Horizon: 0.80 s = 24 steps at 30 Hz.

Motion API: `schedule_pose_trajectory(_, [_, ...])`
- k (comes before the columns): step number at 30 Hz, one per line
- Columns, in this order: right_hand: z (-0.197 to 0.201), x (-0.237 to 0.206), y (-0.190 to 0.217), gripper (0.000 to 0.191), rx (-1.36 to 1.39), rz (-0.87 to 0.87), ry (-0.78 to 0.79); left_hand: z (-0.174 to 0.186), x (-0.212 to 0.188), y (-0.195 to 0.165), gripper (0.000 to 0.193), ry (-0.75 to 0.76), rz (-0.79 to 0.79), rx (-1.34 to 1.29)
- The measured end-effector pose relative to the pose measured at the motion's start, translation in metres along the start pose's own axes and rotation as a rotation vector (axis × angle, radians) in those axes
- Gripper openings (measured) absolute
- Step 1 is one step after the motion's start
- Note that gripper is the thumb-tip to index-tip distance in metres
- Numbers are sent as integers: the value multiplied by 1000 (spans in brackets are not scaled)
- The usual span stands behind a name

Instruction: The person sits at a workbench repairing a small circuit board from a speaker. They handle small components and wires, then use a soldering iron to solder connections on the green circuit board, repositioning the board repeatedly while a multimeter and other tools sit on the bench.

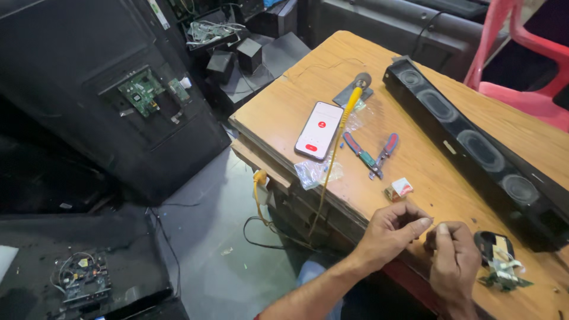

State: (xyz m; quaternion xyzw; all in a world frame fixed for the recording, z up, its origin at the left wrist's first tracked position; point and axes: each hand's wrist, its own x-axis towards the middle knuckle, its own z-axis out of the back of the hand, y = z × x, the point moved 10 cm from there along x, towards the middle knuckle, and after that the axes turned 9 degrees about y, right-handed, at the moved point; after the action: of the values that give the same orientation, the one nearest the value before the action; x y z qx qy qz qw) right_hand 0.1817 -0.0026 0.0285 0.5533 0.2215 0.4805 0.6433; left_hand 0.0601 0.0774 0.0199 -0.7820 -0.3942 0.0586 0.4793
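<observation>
Both hands (424, 240), fingers pinched together, near pliers (372, 153) on table (308, 83).

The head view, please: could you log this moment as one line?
left hand: pinched, fingertips meet right hand | item: too small to tell | near: small circuit part, pliers, phone, speaker bar

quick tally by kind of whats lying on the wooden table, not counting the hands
phone: 1
pliers: 1
long black speaker bar: 1
yellow-handled tool: 1
clear plastic bag: 1
small red and white box: 1
small circuit board piece: 1
Total: 7
</observation>
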Motion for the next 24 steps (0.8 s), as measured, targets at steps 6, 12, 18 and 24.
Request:
schedule_pose_trajectory(6, [-13, 0, -2, 18, 281, 12, -64, 59, -22, -81, 5, -265, -152, 254])
schedule_pose_trajectory(12, [4, -8, -3, 25, 188, 8, -84, 158, -13, -164, 17, -541, -166, 685])
schedule_pose_trajectory(18, [10, -11, 0, 24, 189, 22, -110, 165, 0, -161, 22, -538, -10, 977])
schedule_pose_trajectory(24, [12, -11, 4, 25, 201, 4, -96, 167, 4, -158, 22, -534, -5, 1034])
